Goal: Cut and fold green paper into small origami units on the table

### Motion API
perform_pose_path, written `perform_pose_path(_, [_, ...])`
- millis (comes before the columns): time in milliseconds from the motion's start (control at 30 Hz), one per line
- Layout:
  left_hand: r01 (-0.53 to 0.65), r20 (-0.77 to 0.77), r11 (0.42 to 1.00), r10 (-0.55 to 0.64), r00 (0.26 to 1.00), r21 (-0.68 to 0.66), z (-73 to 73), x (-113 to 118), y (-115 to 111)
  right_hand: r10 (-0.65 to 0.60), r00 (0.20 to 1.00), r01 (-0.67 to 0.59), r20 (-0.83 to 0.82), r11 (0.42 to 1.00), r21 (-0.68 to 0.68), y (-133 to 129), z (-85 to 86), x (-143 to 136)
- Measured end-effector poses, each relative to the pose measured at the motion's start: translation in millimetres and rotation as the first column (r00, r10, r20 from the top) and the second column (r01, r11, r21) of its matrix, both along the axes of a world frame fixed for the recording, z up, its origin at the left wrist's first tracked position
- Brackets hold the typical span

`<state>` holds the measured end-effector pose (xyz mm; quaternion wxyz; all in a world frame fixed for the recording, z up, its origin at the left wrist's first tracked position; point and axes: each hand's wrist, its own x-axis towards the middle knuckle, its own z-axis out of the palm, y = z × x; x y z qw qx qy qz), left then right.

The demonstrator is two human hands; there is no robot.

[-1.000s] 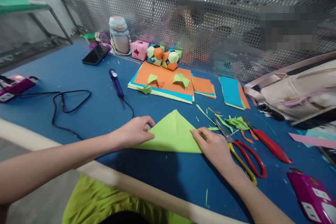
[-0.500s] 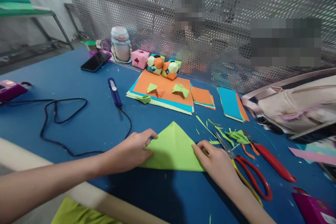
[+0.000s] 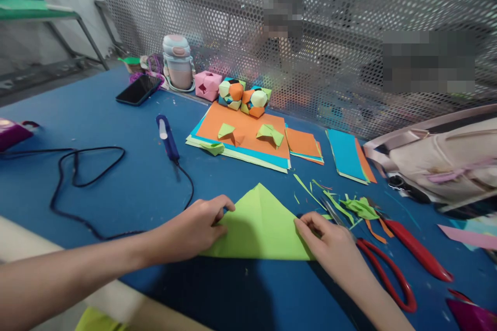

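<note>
A sheet of light green paper lies on the blue table, folded into a broad triangle with its point away from me. My left hand is closed on the paper's left sloping edge, thumb and fingers pinching there. On the opposite slope, my right hand pinches the paper between thumb and curled fingers. Just beyond my right hand lie scissors with a red handle loop, partly hidden behind the hand and wrist. Thin green paper scraps are scattered near the blades.
Stacked coloured sheets lie ahead, bearing small folded pieces. Behind them stand folded paper balls, a pink paper cube and a bottle. A blue corded tool is at left; a red-handled cutter and bag are right.
The view has shifted slightly, so the items at right appear further right and lower. Both hands keep their hold on the green paper, and my right hand now covers more of the scissors.
</note>
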<state>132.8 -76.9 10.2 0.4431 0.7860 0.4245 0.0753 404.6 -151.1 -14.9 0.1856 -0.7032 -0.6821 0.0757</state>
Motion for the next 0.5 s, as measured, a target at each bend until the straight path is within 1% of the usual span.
perform_pose_path(167, [-0.01,-0.011,1.0,0.01,1.0,0.004,-0.6,0.5,2.0,0.019,0.998,-0.02,0.055,1.0,0.018,-0.3,-2.9,1.2])
perform_pose_path(400, [-0.021,-0.016,0.999,0.022,1.0,0.04,-1.2,0.1,-1.1,0.02,0.998,-0.021,0.052,1.0,0.023,1.1,-1.0,-1.1])
perform_pose_path(500, [-0.027,0.001,0.997,0.027,1.0,0.066,-2.7,0.1,-0.8,0.011,0.998,-0.011,0.059,1.0,0.0,1.5,0.8,-2.1])
